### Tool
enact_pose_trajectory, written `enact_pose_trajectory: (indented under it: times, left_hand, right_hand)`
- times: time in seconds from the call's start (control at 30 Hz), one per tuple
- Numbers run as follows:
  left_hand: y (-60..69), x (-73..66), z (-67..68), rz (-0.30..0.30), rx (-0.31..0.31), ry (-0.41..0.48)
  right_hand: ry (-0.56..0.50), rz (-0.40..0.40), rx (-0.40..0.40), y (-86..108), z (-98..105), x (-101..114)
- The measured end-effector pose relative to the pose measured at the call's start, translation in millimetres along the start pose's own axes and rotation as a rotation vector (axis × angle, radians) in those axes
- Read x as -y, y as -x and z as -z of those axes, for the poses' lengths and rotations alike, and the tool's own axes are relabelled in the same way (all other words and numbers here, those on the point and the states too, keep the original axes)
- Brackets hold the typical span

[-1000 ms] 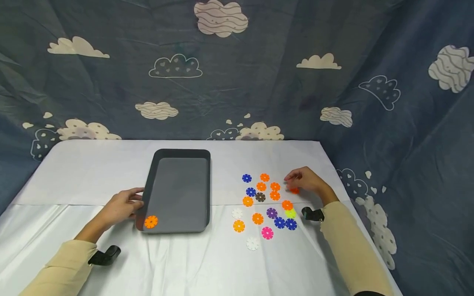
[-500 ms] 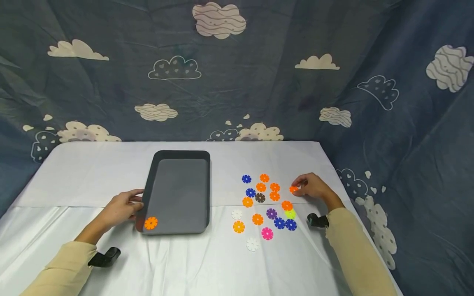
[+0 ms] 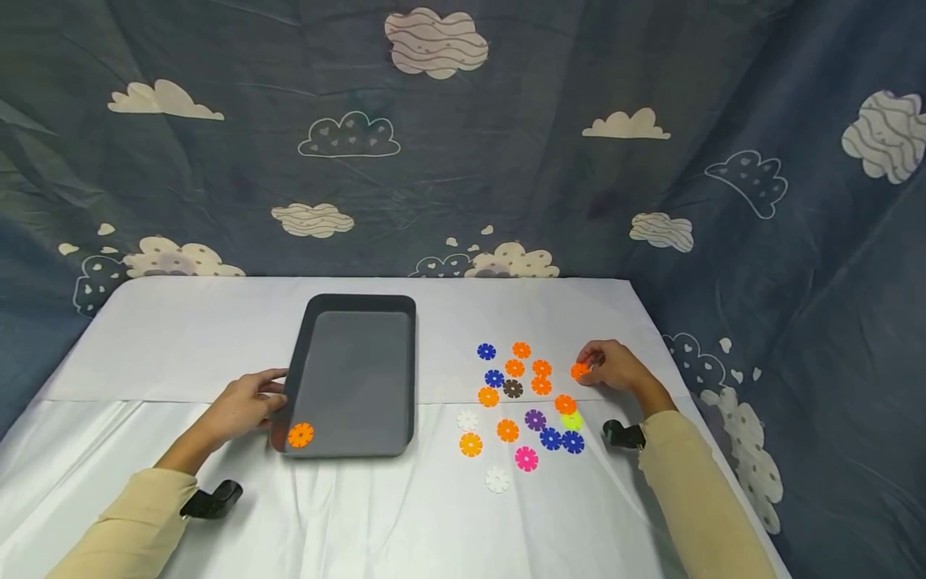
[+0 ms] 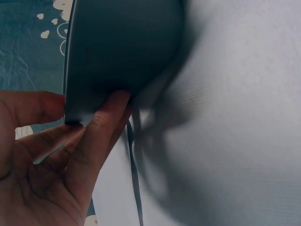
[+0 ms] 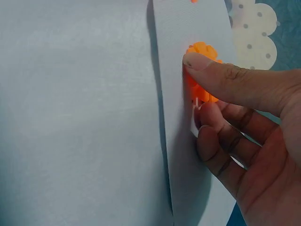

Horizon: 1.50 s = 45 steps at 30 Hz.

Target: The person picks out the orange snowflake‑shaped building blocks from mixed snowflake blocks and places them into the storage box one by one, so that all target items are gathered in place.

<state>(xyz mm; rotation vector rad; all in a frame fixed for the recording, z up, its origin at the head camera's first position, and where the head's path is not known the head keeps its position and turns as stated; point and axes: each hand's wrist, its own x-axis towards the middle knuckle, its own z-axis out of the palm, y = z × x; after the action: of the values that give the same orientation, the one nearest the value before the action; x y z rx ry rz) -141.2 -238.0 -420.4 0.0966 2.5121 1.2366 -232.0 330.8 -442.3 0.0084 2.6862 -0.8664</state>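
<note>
Right hand: grip pinching an orange disc between thumb and fingers, right of the far part of the loose discs. Thumb covers part of its face in the right wrist view; can't tell if the disc touches the worktop. Left hand: grip closed on the left wall of the grey tray, toward its near end. Tray is on the left of the worktop, well apart from the loose discs. A second orange disc is in its near left corner. Among the loose ones: brown disc just right of a blue one, purple disc near the middle, yellow disc partly under an orange one at right, pink disc near side, white disc nearest of all. Dark cloud-print backdrop at the far side.
</note>
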Motion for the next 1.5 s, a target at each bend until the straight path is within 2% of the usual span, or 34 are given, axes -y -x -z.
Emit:
enact_pose_trajectory:
  times: [0.2,0.37,0.63,0.83,1.0,1.27,1.5]
  left_hand:
    - [-0.2,-0.6,1.7,0.003,-0.001,0.002]
    - [-0.3,-1.3,3.6,-0.003,-0.006,-0.011]
    - [-1.8,-1.1,3.8,-0.003,-0.007,-0.013]
    - [-3.2,-1.2,3.5,-0.011,-0.011,-0.009]
    - [-1.7,-2.1,2.2,-0.017,-0.016,0.0]
    - [-0.6,0.1,-0.1,-0.004,-0.031,0.01]
    - [-0.9,0.4,-1.2,-0.016,-0.028,0.011]
  right_hand:
    - [-0.062,0.054,0.02,-2.7,-0.3,4.5]
    - [-0.12,0.086,0.041,-10.9,-6.0,22.4]
    - [-0.168,0.131,0.105,-25.7,-19.6,78.3]
    - [-0.188,0.254,0.152,-36.4,-27.0,121.2]
    - [-0.236,0.302,0.207,-44.8,-36.6,155.5]
    - [-0.314,0.425,0.284,-54.4,-57.1,207.4]
    - [-0.339,0.464,0.354,-57.9,-82.2,246.9]
